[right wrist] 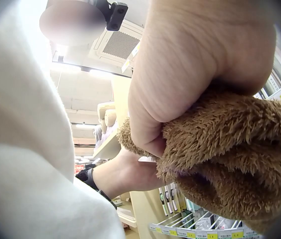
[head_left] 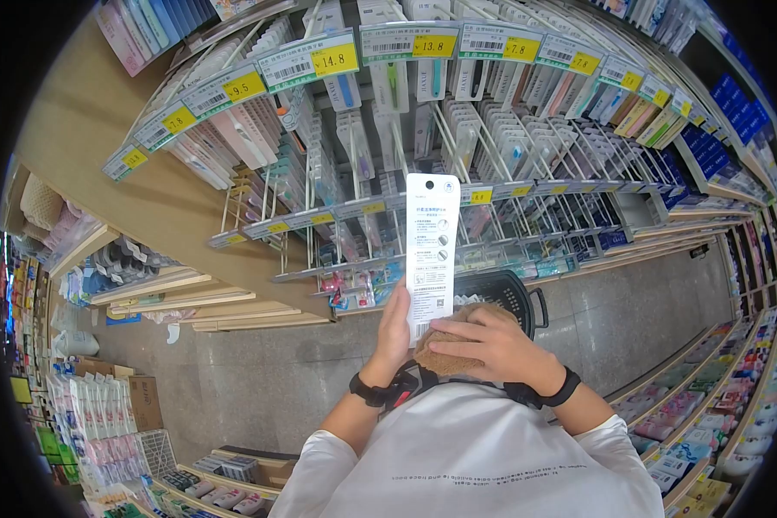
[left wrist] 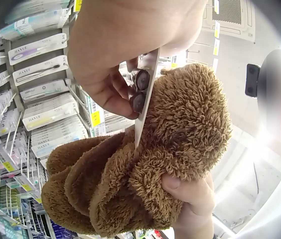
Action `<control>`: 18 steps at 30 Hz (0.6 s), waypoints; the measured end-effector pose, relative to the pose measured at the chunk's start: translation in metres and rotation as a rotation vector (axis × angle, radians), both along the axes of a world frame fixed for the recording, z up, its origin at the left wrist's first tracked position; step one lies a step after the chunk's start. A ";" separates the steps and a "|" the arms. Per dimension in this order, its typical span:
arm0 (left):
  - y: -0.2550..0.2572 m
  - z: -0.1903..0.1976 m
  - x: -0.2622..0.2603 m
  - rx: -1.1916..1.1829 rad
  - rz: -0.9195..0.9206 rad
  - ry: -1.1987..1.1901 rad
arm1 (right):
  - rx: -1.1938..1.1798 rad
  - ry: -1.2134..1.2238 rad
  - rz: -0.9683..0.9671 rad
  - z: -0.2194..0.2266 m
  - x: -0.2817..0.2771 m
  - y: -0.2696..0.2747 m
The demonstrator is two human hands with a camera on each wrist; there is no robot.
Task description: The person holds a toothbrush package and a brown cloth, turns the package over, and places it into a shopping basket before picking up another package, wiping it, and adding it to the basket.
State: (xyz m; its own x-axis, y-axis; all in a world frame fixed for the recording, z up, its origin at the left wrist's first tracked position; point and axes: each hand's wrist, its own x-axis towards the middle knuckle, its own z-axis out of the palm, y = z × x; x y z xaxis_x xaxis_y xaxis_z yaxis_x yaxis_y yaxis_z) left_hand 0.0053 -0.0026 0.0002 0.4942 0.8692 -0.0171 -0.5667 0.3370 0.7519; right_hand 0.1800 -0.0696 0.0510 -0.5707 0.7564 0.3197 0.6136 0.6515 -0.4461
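Note:
My left hand [head_left: 394, 332] grips the lower left edge of a tall white card pack [head_left: 430, 250], its printed back facing me. Two dark rounded lumps [left wrist: 140, 89] show on the pack's far side in the left wrist view, near the curled fingers. Bunched in folds, a brown fluffy cloth [left wrist: 185, 119] lies against the pack's lower end. My right hand [head_left: 501, 345] holds this cloth, its thumb [left wrist: 173, 183] pressing into the pile. In the head view, the right fingertips overlap the pack's bottom corner.
Ahead are racks of hanging toothbrush packs [head_left: 509, 142] with yellow price tags [head_left: 335, 61]. Behind the hands stands a dark shopping basket [head_left: 516, 298]. Grey floor [head_left: 259, 380] runs along the aisle, with low stocked shelves [head_left: 699, 414] at the right.

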 end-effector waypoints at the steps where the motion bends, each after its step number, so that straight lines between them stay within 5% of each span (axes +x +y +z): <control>1: 0.000 0.001 0.000 -0.004 -0.005 0.002 | 0.004 0.000 0.001 0.000 0.000 0.000; 18: 0.003 0.000 0.004 -0.015 0.001 0.010 | 0.003 0.005 0.002 -0.003 0.004 0.002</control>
State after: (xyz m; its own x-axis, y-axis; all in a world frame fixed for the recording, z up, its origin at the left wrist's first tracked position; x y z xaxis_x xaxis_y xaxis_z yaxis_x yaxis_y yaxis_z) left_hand 0.0090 -0.0001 0.0005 0.4927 0.8695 -0.0349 -0.5599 0.3474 0.7522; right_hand 0.1838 -0.0676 0.0476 -0.5704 0.7545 0.3246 0.6102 0.6538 -0.4474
